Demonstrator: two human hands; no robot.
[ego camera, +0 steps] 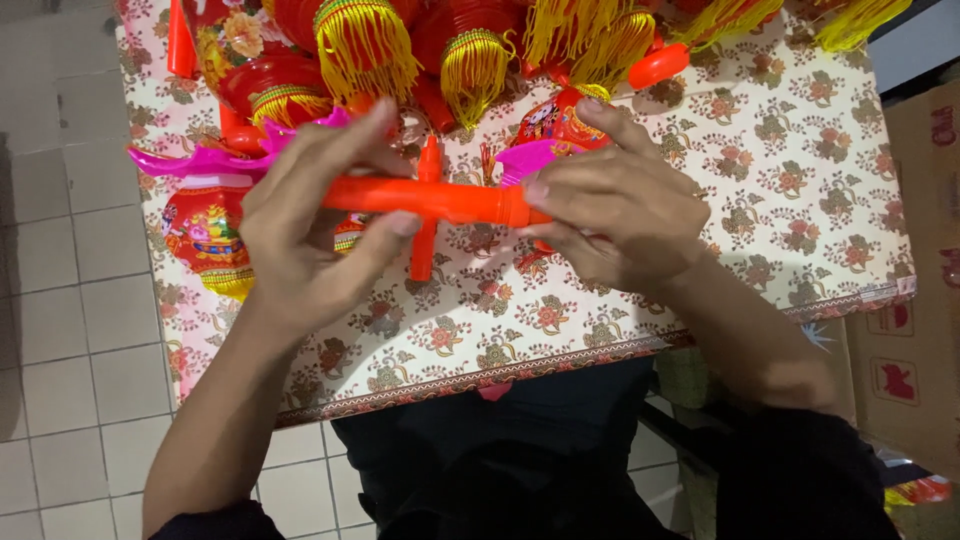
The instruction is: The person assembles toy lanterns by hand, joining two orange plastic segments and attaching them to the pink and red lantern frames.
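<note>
An orange plastic stick (455, 201) lies level between both hands above a table with a floral cloth (800, 170). My left hand (310, 225) grips its left end, thumb under and fingers over. My right hand (615, 205) closes around its right end. A second orange stick (424, 245) lies upright on the cloth just behind the held one. A pink plastic piece (205, 158) pokes out beyond my left hand, and another pink piece (525, 155) sits under my right fingers.
Red lanterns with yellow tassels (365, 45) crowd the table's far side, and one painted lantern (210, 240) lies at the left. A cardboard box (915, 330) stands to the right. Grey floor tiles (70, 280) run along the left.
</note>
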